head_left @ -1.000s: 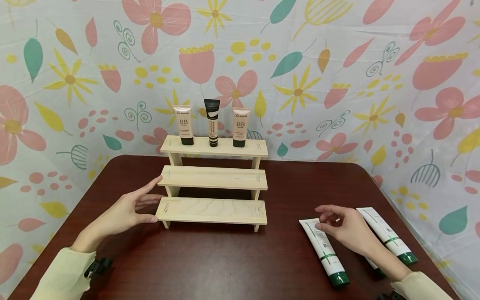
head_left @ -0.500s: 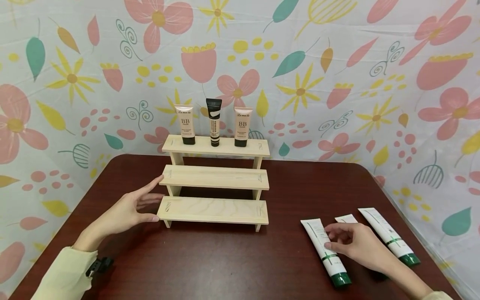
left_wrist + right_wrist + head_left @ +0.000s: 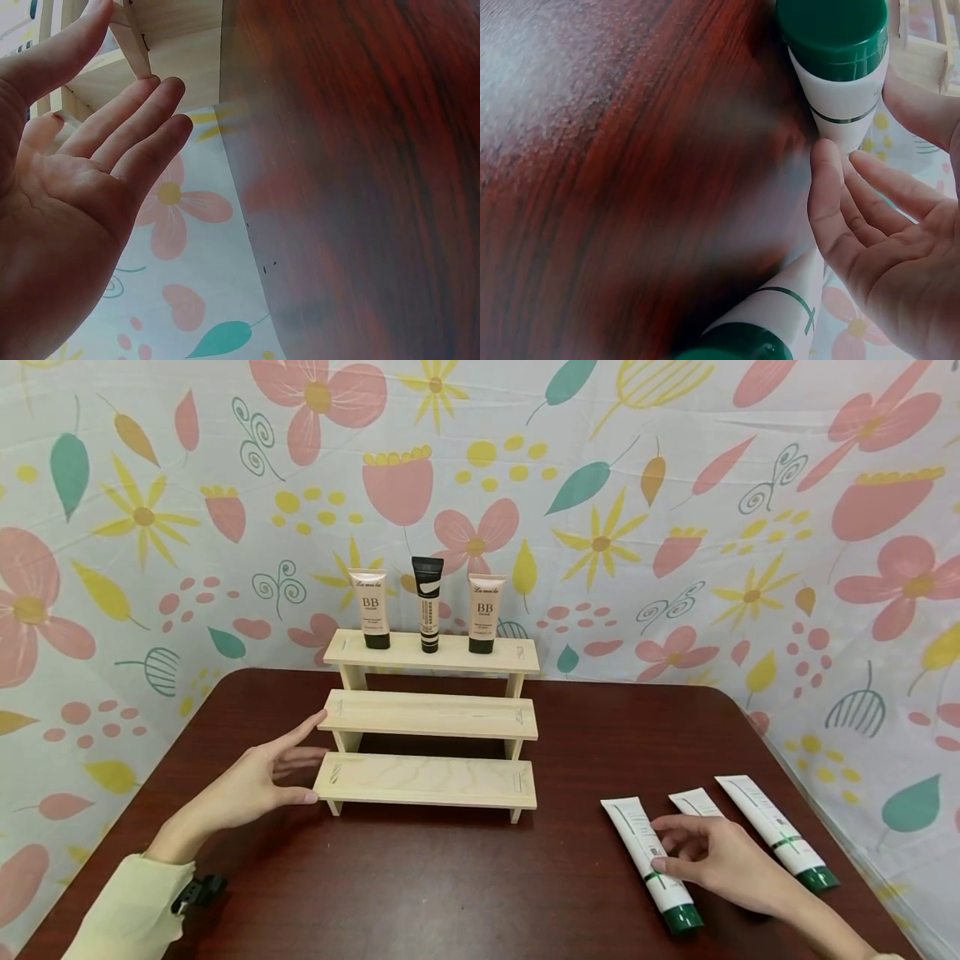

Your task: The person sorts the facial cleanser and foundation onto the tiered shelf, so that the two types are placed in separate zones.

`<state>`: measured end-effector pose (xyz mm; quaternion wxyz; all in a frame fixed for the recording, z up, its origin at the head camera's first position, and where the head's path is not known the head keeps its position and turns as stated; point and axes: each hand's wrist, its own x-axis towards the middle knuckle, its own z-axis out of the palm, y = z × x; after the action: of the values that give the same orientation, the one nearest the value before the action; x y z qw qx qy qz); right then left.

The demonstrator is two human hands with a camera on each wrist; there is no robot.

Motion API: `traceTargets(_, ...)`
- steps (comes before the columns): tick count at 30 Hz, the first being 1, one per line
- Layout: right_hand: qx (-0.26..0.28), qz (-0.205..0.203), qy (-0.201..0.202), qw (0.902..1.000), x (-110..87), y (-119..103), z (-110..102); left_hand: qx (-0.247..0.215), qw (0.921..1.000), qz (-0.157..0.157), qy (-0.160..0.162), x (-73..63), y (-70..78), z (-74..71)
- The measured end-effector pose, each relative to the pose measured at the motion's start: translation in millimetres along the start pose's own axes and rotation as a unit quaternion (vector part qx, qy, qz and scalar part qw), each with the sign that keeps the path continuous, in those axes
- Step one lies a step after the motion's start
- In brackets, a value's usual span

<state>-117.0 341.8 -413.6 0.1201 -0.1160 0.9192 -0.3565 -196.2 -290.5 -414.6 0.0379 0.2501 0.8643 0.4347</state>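
In the head view a three-tier wooden display stand stands on the table. My left hand steadies its left side, index fingertip at the middle tier and thumb at the lowest, fingers mostly straight. On the right lies a white squeeze tube with a green cap, cap toward me. My right hand pinches it near the middle, thumb over its face and curled fingers at its right edge. In the right wrist view the tube sits between thumb and fingers. A second white tube is partly hidden under this hand.
A third white tube lies farther right. On the top tier stand two pink BB cream tubes with a slim black-and-beige tube between them. A floral cloth hangs behind the dark wooden table.
My right hand has come down along the left white tube, from its upper end to about its middle, uncovering the second tube's top. My left hand keeps its place at the stand.
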Motion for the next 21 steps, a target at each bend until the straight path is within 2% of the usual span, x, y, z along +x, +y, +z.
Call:
traceTargets(17, 0.056, -0.016, -0.005, 0.9983, 22.1, 1, 5, -0.008, 1.0, 0.005, 0.0, -1.6, -0.4, -0.6)
traceTargets(21, 0.052, -0.029, -0.002, 0.9982, 25.7, 1, 6, -0.011, 0.9999, 0.003, -0.001, -0.6, -1.4, -0.3)
